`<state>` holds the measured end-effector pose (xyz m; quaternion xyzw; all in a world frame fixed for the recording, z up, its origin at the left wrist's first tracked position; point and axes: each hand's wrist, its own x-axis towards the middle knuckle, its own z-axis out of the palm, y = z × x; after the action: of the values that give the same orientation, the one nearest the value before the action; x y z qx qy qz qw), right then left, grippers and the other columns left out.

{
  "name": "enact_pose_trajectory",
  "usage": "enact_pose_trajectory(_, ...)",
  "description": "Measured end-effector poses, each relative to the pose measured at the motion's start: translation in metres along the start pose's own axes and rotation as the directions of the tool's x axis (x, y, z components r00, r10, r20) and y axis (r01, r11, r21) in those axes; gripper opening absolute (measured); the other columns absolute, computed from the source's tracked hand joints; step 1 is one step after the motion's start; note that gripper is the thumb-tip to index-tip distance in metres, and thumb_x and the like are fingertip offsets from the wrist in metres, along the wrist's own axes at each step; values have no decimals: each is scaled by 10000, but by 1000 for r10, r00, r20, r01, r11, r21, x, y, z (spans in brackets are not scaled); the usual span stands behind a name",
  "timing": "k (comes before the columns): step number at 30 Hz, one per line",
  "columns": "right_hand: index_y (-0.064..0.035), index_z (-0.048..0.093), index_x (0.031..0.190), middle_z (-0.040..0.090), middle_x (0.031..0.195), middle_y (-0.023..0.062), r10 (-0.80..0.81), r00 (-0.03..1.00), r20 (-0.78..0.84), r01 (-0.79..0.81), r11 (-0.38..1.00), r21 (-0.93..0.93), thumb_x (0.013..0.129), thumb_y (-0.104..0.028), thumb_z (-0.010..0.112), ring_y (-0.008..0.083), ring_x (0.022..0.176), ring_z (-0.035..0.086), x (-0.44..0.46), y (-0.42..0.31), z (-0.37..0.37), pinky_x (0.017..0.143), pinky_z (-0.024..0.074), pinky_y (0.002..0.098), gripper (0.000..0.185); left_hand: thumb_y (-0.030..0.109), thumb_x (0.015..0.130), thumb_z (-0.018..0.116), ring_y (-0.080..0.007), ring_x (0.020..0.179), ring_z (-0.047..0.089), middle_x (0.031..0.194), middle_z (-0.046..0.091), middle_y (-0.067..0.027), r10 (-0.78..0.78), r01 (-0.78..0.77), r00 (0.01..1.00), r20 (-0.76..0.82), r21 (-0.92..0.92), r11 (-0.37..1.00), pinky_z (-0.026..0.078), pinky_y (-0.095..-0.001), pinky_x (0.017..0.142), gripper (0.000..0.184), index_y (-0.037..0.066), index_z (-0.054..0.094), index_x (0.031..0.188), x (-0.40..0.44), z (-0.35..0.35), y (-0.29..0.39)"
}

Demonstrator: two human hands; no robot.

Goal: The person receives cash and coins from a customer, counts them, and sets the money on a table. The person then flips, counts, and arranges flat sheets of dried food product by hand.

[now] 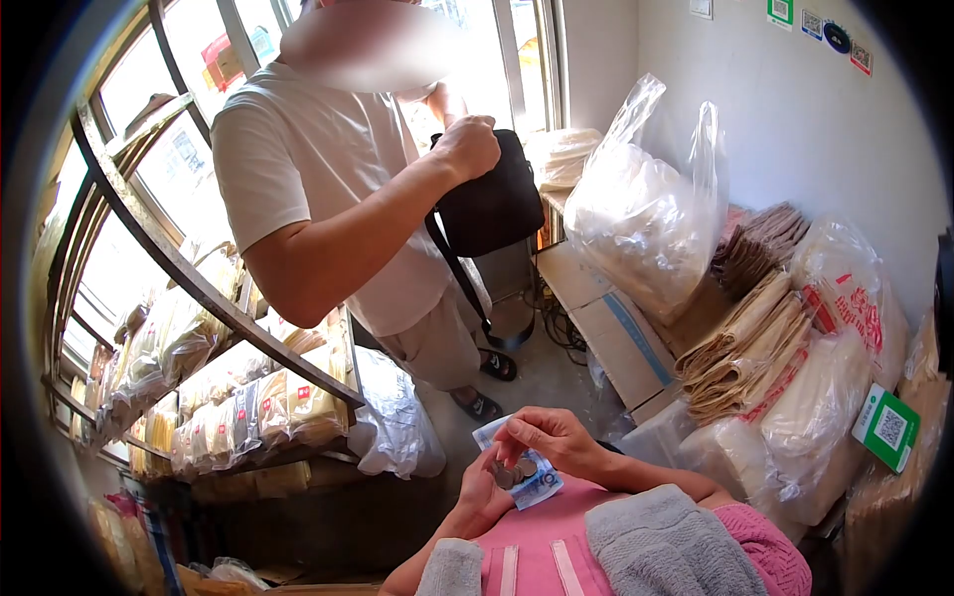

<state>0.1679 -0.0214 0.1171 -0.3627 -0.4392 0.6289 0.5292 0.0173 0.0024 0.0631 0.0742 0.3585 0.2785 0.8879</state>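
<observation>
In front of the pink apron (527,526), my left hand (482,492) is cupped and closed around a blue banknote (542,485) and several coins (510,474). The coins lie on top of the note. Above them my right hand (558,439) is bent inward, its fingers curled together over the coins and the note's upper end. What my right fingertips grip is too small to make out. Across from me stands a person in a white T-shirt (318,179), with a hand (469,147) at the top of a black shoulder bag (489,204).
On the left, a rack holds several packed bags (234,422) behind a curved metal rail (214,288). At right are a filled clear plastic bag (641,214), a cardboard box (611,318), stacked brown paper bags (745,348) and a green QR-code card (887,428).
</observation>
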Motion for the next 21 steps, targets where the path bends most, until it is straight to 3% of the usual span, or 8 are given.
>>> enact_pose_trajectory(4,32,586,965,615,788,52,-8,1000,-10,8,1000,20,956,-210,443,98,707,587,1,0,0,664,470,214,281,295,961,330,-250,992,543,1062,526,-95,8,-8,1000,-12,6,1000,444,-480,877,301,66,479,1087,2,-1,0)
enact_pose_trajectory(7,31,580,997,613,833,80,9,1000,24,-9,1000,-4,959,-199,429,135,753,596,2,0,-3,722,490,260,278,302,964,309,-243,1015,529,1088,510,-96,11,-2,997,-82,106,994,434,-467,898,317,61,460,1105,-10,18,5)
enact_pose_trajectory(16,28,577,971,613,787,56,-7,1000,5,7,998,65,952,-221,454,103,723,591,4,7,-4,687,465,213,278,309,973,263,-253,1092,485,1169,457,-113,-6,25,994,-106,177,984,409,-461,943,368,53,387,1207,-12,27,9)
enact_pose_trajectory(21,33,580,986,611,817,72,3,1000,20,-5,998,57,955,-208,441,121,743,587,5,7,-6,703,480,237,280,295,972,267,-258,1079,501,1148,479,-120,-13,22,998,-59,145,989,415,-462,939,361,38,404,1187,-8,21,9)
